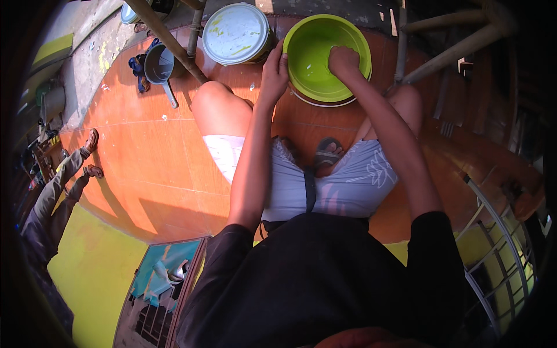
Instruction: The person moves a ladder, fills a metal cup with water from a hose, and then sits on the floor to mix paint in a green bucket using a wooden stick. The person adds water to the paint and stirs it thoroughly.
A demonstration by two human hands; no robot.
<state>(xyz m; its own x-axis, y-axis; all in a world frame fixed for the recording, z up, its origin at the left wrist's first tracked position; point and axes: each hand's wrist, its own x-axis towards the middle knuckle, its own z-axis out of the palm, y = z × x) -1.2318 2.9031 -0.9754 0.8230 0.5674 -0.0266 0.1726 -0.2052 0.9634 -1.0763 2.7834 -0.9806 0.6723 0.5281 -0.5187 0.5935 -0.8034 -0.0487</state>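
Observation:
A lime-green plastic basin point(303, 75) sits in front of me, and a pale rim point(313, 104) of something round shows beneath it. At the basin's left edge my left hand point(275, 75) is closed on the rim, thumb against the outside wall. My right hand point(344, 61) reaches inside the basin, its fingers curled into a fist. What that fist holds, if anything, is hidden. Small pale flecks lie on the basin's bottom, left of the fist.
A lidded paint bucket point(235, 35) stands left of the basin. Farther left, a grey long-handled dipper point(159, 65) rests on orange tiles point(139, 151). Wooden poles point(164, 37) frame the far side. Another person's legs point(67, 174) are at far left; a metal rack point(493, 232) is at right.

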